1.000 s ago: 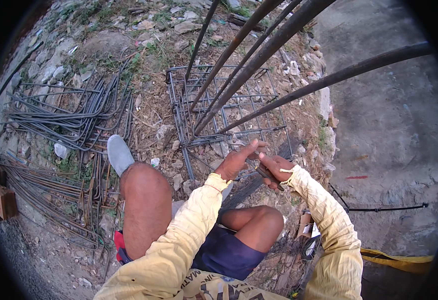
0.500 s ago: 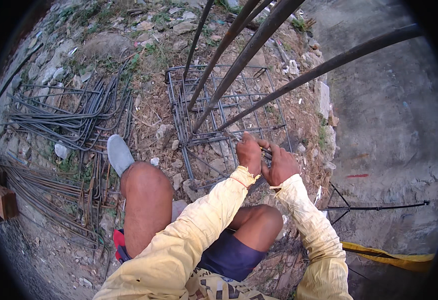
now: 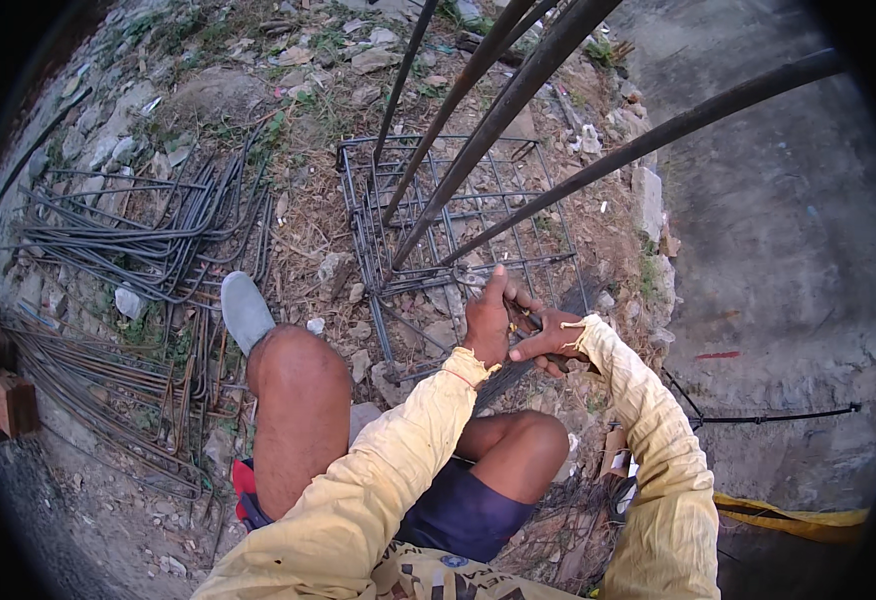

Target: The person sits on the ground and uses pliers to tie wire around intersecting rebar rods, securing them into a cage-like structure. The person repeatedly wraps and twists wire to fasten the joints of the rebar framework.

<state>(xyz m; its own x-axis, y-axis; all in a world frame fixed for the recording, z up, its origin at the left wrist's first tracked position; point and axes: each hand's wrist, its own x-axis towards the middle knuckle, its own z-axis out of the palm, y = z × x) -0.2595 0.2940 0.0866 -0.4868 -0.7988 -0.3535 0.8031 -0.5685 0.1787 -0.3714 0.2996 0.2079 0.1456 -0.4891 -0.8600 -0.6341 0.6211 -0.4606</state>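
My left hand (image 3: 491, 318) is closed in front of the near edge of a rebar cage (image 3: 478, 200), one digit pointing up. Whatever its fingers hold is hidden. Beside it and touching it, my right hand (image 3: 556, 338) is wrapped round a dark, slim metal tool (image 3: 530, 322), whose working end is mostly covered by the fingers. A bundle of thin dark wire (image 3: 503, 382) shows below the hands; I cannot tell whether it is gripped. The cage of square-bent bars lies on rubble, with thick upright bars (image 3: 498, 120) rising out of it.
Bent steel bars (image 3: 148, 235) lie piled at the left, with longer rusty rods (image 3: 108, 370) nearer. Bricks (image 3: 10, 402) stand at the left edge. A concrete surface (image 3: 778, 250) runs along the right, with a thin black stand (image 3: 778, 416) and a yellow strip (image 3: 798, 520) on it.
Both hands have drawn slightly nearer to me. The right hand has turned so its thumb points left, and a digit of the left hand now points up.
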